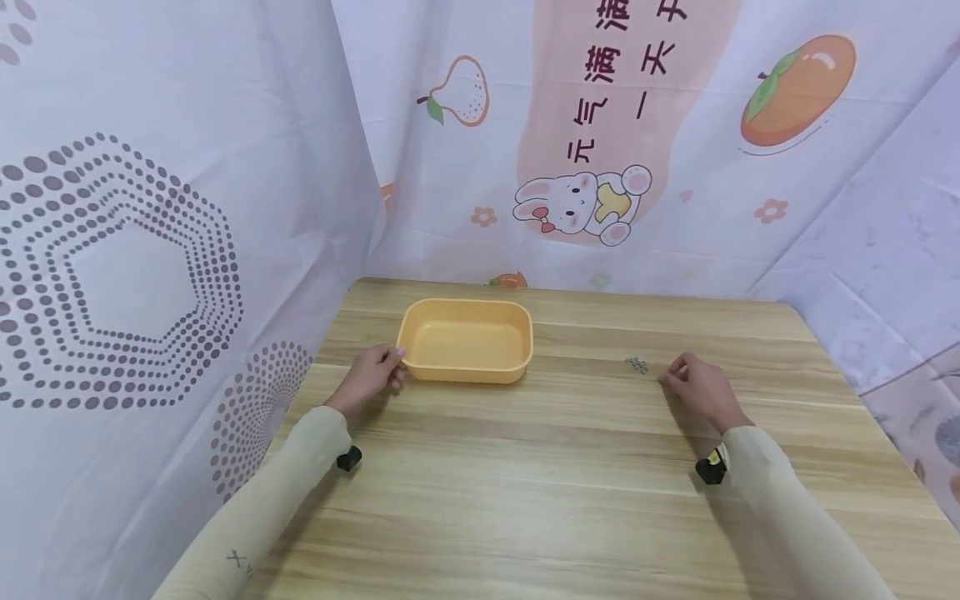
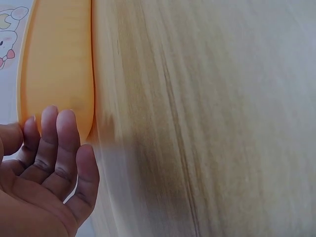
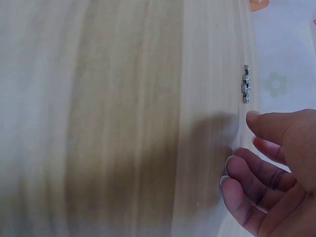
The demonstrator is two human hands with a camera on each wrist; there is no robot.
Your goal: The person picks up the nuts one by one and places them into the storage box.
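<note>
Inspection finds 2 hands on the wooden table (image 1: 570,467). We note the left hand (image 1: 369,379) at the near-left corner of the yellow tray (image 1: 465,340); its fingers (image 2: 59,143) are relaxed and lie against the tray's outer wall, gripping nothing. The tray stands toward the far-left part of the table, open side up. We note the right hand (image 1: 701,387) resting on the table well to the right of the tray, fingers (image 3: 252,173) loosely bent and holding nothing. A small cluster of metal nuts (image 1: 637,364) lies on the wood just beyond and to the left of those fingertips, not touched. Printed cloth (image 1: 600,167) hangs behind the table.
</note>
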